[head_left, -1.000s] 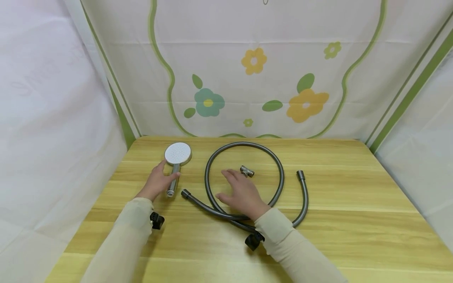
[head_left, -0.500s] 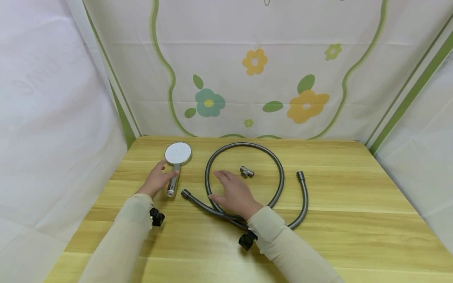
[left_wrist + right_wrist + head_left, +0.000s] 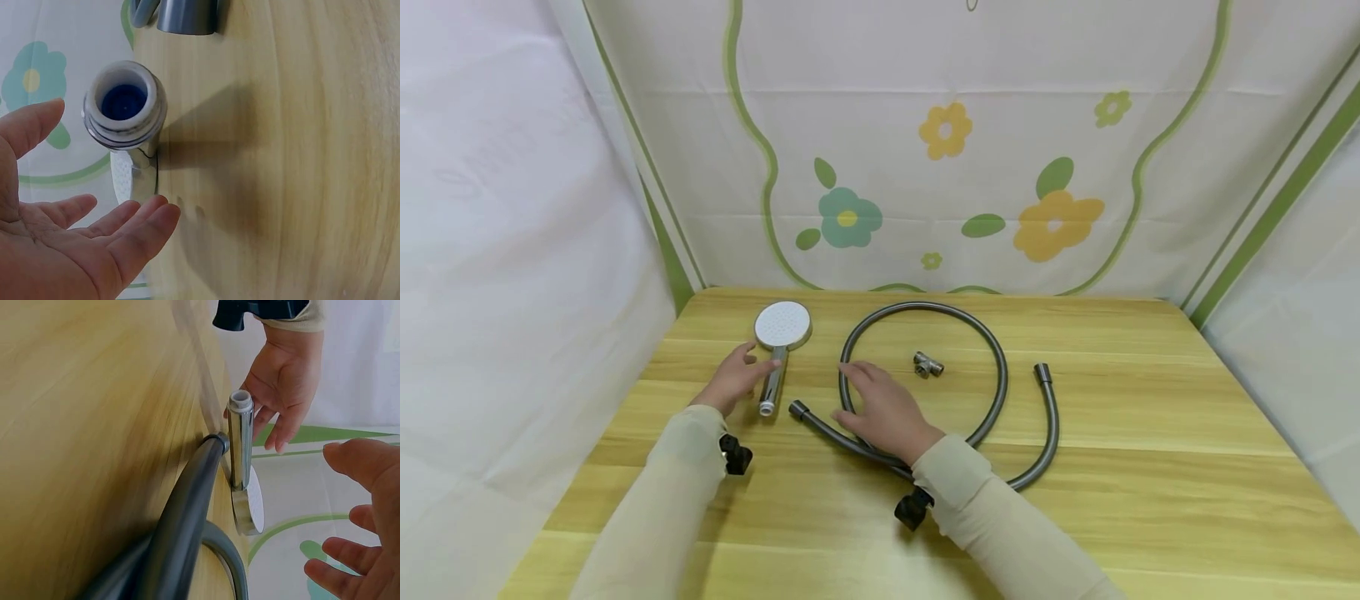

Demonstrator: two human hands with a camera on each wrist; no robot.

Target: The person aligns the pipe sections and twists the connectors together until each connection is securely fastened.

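The left hand (image 3: 733, 382) and right hand (image 3: 887, 412) we saw apart, relaxed, gripping nothing; the shower head (image 3: 783, 327) lay between them, nearer the left; its handle (image 3: 772, 387) pointed toward us.

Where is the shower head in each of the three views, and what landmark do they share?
Head view: the shower head lies left of centre, white face up.
Left wrist view: the shower head is at upper left, seen nearly end-on.
Right wrist view: the shower head is just right of centre, its white face lowest.
Shared landmark: the hose end, near the shower head in all three.
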